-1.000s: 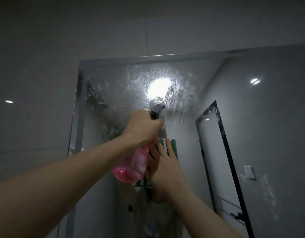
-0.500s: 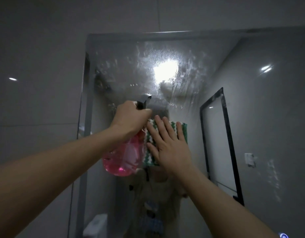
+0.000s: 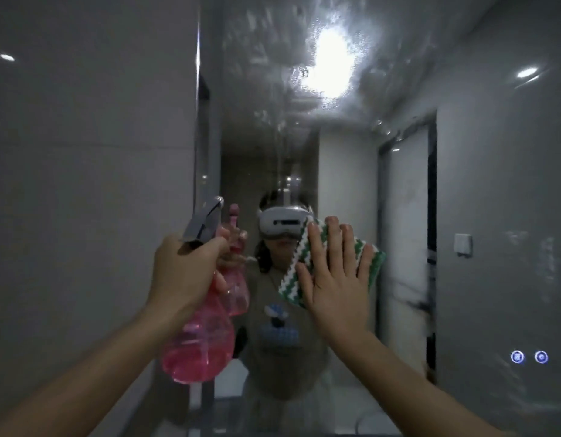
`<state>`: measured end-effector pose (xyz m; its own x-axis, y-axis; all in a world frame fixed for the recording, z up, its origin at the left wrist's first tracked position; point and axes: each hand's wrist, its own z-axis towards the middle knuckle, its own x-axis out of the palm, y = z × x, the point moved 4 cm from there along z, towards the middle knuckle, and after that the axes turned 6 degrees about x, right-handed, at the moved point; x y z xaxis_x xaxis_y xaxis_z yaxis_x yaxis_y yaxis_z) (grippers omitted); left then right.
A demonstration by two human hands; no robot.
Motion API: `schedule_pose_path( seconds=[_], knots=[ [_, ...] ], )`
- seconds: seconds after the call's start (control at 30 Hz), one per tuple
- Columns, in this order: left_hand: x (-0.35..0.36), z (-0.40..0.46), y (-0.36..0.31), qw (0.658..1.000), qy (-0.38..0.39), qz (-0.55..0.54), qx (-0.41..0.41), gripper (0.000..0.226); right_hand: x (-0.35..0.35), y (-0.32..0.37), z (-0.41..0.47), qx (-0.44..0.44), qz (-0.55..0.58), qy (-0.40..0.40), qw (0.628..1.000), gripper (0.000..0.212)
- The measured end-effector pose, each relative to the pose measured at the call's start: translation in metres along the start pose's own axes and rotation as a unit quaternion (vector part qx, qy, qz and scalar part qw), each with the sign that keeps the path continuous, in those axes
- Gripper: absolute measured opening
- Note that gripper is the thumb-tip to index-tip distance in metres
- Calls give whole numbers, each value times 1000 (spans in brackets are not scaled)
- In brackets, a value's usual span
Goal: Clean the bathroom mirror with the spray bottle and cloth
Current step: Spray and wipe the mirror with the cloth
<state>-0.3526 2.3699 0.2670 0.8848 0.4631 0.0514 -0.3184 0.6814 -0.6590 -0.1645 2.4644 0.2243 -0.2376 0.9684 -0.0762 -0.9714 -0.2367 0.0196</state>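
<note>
The bathroom mirror (image 3: 493, 184) fills the right and middle of the head view, its upper part wet with spray droplets around a bright light reflection. My left hand (image 3: 184, 272) grips the neck of a pink spray bottle (image 3: 200, 345) with a grey trigger head, held close to the mirror's left edge. My right hand (image 3: 336, 272) lies flat with fingers spread, pressing a green-and-white zigzag cloth (image 3: 299, 266) against the glass. The cloth's middle is hidden under my palm.
A grey tiled wall (image 3: 83, 184) stands left of the mirror. Two lit touch buttons (image 3: 529, 357) glow at the mirror's lower right. The glass reflects a person with a headset, a dark-framed door and a wall switch.
The view has dropped lower on the mirror and come closer. My right hand with the cloth has shifted right, away from the bottle. The left hand still holds the bottle.
</note>
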Motion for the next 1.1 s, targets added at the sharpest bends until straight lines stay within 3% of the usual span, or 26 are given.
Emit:
schedule_pose_path(
  seconds=[0.1,0.23,0.3,0.4,0.53,0.73,0.9,1.1],
  knots=[
    [-25,-4,29,1000,4,8,-3,9,6,39,-3,-60,-13,10,998,58],
    [-52,-3,52,1000,-15,-20,-18,20,12,89,8,-165,-6,20,986,58],
    [-63,0,58,998,-29,-42,-32,3,15,105,19,-215,-2,28,976,58],
    [-69,6,57,998,-29,-56,-23,19,17,108,40,-288,-1,30,957,58],
    [-60,21,37,999,-23,-39,14,7,16,100,64,-330,-10,44,943,57],
    [-25,47,-12,999,-18,-24,46,19,1,54,120,-254,-37,41,966,58],
    [22,40,-52,996,13,-49,73,17,-14,-52,153,-89,-63,65,992,62],
    [81,16,-59,986,81,-149,12,14,-36,-147,120,47,-30,47,997,62]
  ],
)
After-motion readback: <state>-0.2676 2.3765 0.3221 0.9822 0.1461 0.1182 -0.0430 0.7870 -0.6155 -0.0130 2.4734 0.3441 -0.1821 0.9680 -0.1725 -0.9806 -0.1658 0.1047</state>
